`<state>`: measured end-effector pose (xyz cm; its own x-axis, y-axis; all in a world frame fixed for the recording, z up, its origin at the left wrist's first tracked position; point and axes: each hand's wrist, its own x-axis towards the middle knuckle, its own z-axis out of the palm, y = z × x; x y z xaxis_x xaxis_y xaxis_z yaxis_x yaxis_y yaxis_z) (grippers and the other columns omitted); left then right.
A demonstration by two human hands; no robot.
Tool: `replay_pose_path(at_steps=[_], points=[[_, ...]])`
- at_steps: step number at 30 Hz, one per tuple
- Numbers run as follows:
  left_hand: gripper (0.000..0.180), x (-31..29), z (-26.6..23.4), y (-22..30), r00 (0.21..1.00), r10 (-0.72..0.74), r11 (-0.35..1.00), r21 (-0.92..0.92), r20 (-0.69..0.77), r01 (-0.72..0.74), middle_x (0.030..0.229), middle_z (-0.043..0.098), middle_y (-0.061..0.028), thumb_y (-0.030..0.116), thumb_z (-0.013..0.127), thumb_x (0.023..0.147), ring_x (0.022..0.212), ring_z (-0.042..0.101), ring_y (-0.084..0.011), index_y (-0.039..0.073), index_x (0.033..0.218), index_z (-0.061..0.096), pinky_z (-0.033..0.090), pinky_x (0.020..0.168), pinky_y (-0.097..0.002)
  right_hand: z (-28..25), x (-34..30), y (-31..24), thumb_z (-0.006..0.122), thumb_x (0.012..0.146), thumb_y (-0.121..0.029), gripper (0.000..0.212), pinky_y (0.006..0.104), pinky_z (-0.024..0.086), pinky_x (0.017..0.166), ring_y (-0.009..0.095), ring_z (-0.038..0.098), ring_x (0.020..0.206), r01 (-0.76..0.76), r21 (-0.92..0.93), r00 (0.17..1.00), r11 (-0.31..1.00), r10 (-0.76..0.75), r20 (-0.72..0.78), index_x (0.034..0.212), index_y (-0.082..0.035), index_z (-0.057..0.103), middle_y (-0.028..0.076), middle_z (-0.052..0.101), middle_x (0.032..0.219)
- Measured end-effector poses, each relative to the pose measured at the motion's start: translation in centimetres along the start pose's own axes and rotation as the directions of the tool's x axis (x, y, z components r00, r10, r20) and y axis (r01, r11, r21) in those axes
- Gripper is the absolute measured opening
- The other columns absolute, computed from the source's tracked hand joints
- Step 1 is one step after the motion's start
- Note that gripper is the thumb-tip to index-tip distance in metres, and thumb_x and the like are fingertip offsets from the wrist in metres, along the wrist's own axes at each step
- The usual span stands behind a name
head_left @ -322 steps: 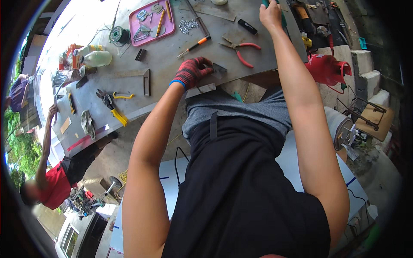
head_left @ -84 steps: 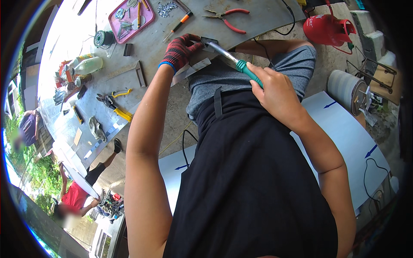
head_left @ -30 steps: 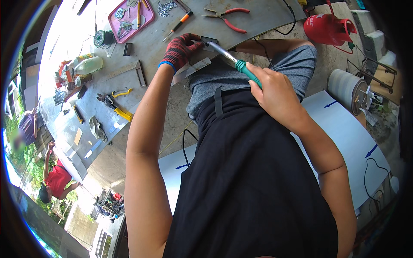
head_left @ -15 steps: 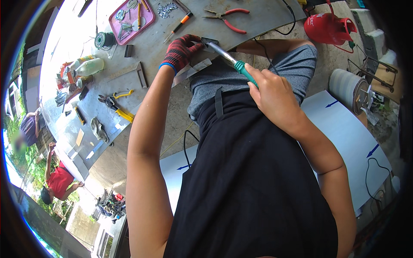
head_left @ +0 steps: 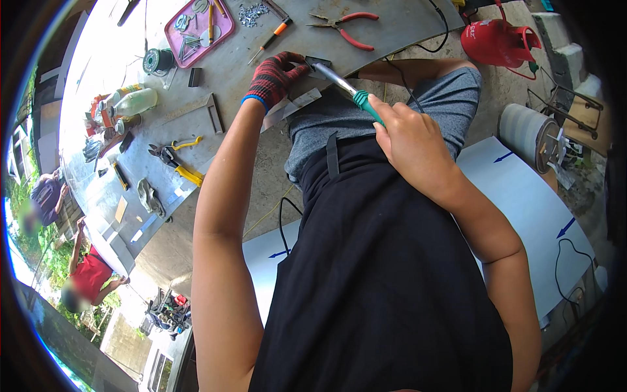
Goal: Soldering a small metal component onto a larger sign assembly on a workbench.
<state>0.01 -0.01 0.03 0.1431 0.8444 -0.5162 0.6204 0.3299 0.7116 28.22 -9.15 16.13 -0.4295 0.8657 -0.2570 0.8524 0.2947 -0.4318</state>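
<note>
My right hand (head_left: 416,134), bare, wraps round the green handle of a soldering iron (head_left: 343,82). The iron's metal barrel slants up and left across the table edge. Its tip meets a small dark metal piece (head_left: 321,62) near that edge. My left hand (head_left: 277,77), in a red and black knit glove with a blue cuff, has its fingers closed at the left end of this piece. The fingertips are partly hidden. Below the glove a flat metal strip (head_left: 304,103) juts past the table edge over my lap.
On the metal table (head_left: 238,140) lie red-handled pliers (head_left: 343,29), a pink tray (head_left: 225,29), a green wire spool (head_left: 158,61), yellow-handled cutters (head_left: 176,160) and bottles (head_left: 137,102). A red gas cylinder (head_left: 496,42) stands right. Two people (head_left: 95,274) are at the far left.
My right hand and the soldering iron have shifted very slightly up and left. My left hand stays in place. At the far left, one person has moved an arm.
</note>
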Motion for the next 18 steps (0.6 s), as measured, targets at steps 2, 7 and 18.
replay_pose_path(at_steps=[2,7,18], points=[[0.036,0.0,-0.02,0.02,1.0,0.001,1.0,0.0,0.001,-0.001,0.107,0.079,-0.0096,0.031,0.078,0.091,0.098,0.074,-0.0196,0.012,0.121,0.075,0.056,0.092,-0.0328,-0.15,0.04,-0.07,0.069,0.095,-0.015,0.045,0.0426,0.06,0.07,0.031,0.073,0.074,-0.001,-0.005,1.0,1.0,0.001,0.001,0.136,0.001,0.063,0.016,0.068,0.087],[0.036,0.25,0.02,-0.45,1.0,-0.005,1.0,-0.031,0.003,0.005,0.107,0.079,-0.0093,0.031,0.079,0.091,0.098,0.074,-0.0201,0.012,0.121,0.075,0.055,0.092,-0.033,-0.44,0.09,-0.1,0.069,0.094,-0.015,0.045,0.0428,0.06,0.071,0.032,0.073,0.075,0.005,-0.005,1.0,1.0,-0.005,0.004,0.136,0.001,0.063,0.016,0.068,0.088],[0.036,0.07,-0.16,0.16,0.999,-0.042,0.999,-0.023,0.02,0.042,0.107,0.079,-0.0095,0.032,0.079,0.091,0.099,0.073,-0.0196,0.013,0.121,0.075,0.055,0.092,-0.0332,-0.6,-0.69,-0.36,0.069,0.095,-0.013,0.045,0.0489,0.056,0.073,0.039,0.069,0.079,-0.08,0.042,0.997,0.996,0.079,0.023,0.139,-0.003,0.061,0.019,0.068,0.09]])
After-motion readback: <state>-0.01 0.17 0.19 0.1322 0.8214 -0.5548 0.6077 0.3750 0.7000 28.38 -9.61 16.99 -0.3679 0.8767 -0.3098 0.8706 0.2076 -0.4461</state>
